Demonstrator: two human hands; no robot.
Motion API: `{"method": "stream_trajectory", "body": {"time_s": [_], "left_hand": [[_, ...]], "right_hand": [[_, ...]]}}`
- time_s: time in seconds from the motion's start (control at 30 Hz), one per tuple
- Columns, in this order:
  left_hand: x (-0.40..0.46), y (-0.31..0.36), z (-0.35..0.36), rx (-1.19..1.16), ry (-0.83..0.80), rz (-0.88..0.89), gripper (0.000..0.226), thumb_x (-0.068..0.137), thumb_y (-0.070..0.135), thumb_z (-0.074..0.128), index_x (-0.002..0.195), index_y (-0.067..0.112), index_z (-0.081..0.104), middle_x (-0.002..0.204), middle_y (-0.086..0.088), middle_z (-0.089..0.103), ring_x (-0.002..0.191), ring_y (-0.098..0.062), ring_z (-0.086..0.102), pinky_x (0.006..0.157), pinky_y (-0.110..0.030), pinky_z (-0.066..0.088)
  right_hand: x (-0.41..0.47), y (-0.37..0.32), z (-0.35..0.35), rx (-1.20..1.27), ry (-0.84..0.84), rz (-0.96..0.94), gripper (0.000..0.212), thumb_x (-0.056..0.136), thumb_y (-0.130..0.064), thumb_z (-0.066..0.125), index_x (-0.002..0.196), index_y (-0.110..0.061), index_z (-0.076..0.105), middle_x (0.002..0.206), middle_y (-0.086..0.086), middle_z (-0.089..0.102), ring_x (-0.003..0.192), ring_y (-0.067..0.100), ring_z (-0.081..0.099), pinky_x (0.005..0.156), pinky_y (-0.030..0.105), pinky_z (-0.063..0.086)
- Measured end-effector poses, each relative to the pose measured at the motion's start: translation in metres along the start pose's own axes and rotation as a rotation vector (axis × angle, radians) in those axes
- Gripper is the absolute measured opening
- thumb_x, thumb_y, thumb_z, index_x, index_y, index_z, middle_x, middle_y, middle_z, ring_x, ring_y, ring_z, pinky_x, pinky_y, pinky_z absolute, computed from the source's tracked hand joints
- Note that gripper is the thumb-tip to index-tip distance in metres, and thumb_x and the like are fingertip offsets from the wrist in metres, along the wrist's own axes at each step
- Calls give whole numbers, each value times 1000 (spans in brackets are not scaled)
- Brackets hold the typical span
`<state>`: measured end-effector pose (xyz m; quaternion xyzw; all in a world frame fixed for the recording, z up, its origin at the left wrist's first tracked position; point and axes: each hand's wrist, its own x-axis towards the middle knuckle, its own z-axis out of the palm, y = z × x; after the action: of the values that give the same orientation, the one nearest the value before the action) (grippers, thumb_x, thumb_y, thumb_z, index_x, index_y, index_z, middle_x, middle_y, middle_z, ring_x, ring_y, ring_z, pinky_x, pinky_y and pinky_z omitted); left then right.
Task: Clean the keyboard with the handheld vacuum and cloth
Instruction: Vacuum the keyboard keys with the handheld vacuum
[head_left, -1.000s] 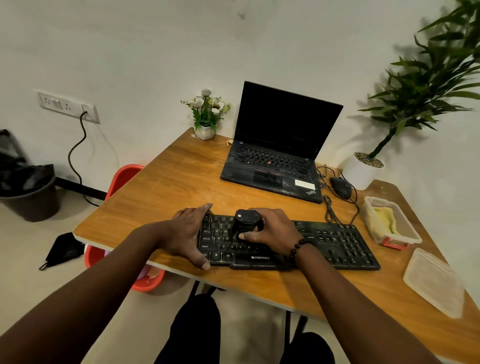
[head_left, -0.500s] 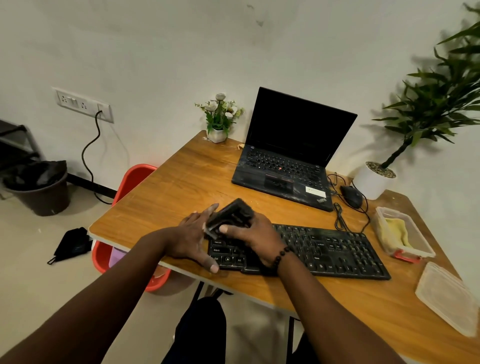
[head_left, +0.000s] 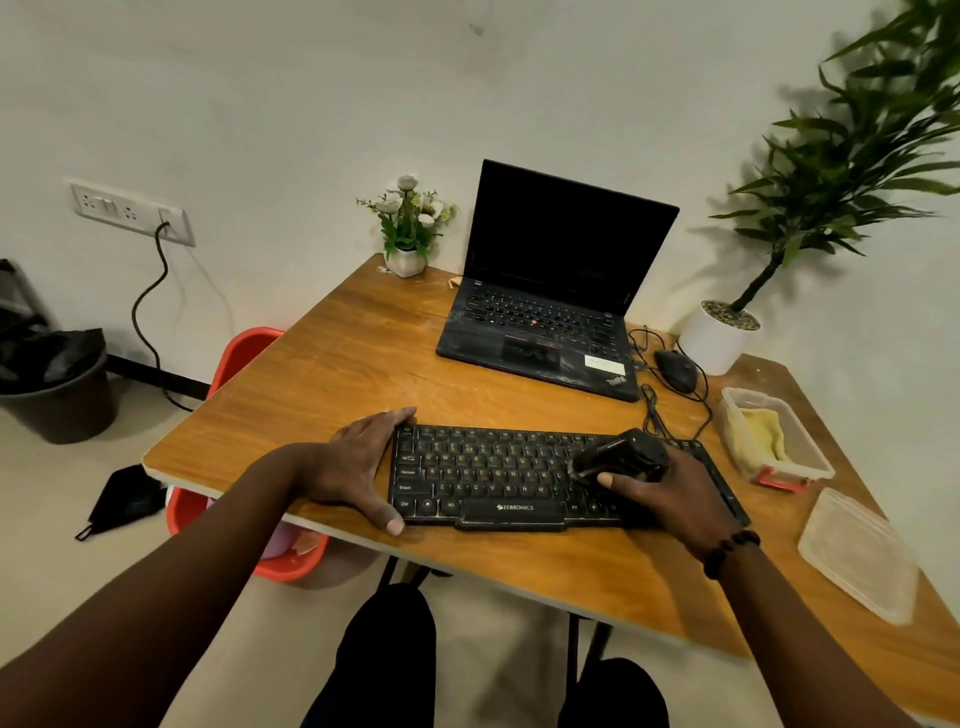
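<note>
A black keyboard (head_left: 483, 475) lies near the front edge of the wooden table (head_left: 363, 364). My left hand (head_left: 358, 467) rests at its left end, fingers along the far corner and thumb against the near corner. My right hand (head_left: 660, 488) grips a small black handheld vacuum (head_left: 621, 454), tilted with its nozzle down on the keys in the right half of the keyboard. A yellow cloth (head_left: 763, 428) lies inside an open clear plastic box (head_left: 779, 467) to the right of the keyboard.
An open black laptop (head_left: 550, 291) stands behind the keyboard, with a wired mouse (head_left: 675, 370) to its right. A small flower pot (head_left: 405, 260) and a potted plant (head_left: 719, 338) stand at the back. The box lid (head_left: 857, 556) lies at the right. A red tub (head_left: 244, 353) sits beneath the table's left side.
My right hand has carried the vacuum from the keyboard's left end to its right half. The left hand stays at the left end.
</note>
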<state>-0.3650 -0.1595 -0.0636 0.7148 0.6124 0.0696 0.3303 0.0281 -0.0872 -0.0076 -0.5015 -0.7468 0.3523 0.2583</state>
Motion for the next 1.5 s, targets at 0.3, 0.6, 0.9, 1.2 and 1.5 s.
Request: {"method": "stream_trajectory", "body": {"time_s": [0.3, 0.6, 0.9, 1.2, 1.5], "left_hand": [[-6, 9, 0, -7, -20, -62, 153, 45, 81, 78, 153, 37, -21, 166, 2, -4, 152, -28, -1, 122, -52, 7], [-3, 5, 2, -7, -20, -59, 152, 46, 81, 78, 153, 38, -21, 165, 1, -2, 151, -28, 0, 122, -52, 9], [-4, -1, 5, -41, 10, -37, 155, 44, 83, 79, 151, 39, -24, 166, 4, -6, 152, -27, -5, 122, -55, 5], [-2, -7, 10, -32, 38, 6, 148, 45, 81, 81, 146, 54, -24, 163, 14, -21, 150, -22, -17, 122, -53, 2], [1, -14, 14, -1, 109, 21, 142, 47, 86, 75, 152, 45, -11, 166, 0, 2, 152, -27, -1, 121, -59, 5]], "right_hand": [[9, -1, -5, -215, -57, -107, 40, 72, -26, 81, 105, -36, 59, 97, -22, 61, 91, -7, 55, 74, 10, 42], [20, -16, 20, -300, -129, -202, 46, 73, -30, 80, 115, -27, 63, 100, -17, 63, 95, 2, 57, 72, 6, 40], [22, -49, 71, -315, -151, -261, 51, 74, -33, 79, 121, -24, 61, 100, -13, 62, 84, -4, 51, 68, 9, 42], [21, -113, 158, -233, -173, -400, 41, 73, -27, 80, 112, -24, 68, 95, -6, 68, 79, 5, 56, 65, 14, 44], [14, -97, 116, 339, -137, -2, 36, 71, -28, 80, 102, -28, 63, 99, -9, 70, 90, 2, 66, 69, 18, 53]]}}
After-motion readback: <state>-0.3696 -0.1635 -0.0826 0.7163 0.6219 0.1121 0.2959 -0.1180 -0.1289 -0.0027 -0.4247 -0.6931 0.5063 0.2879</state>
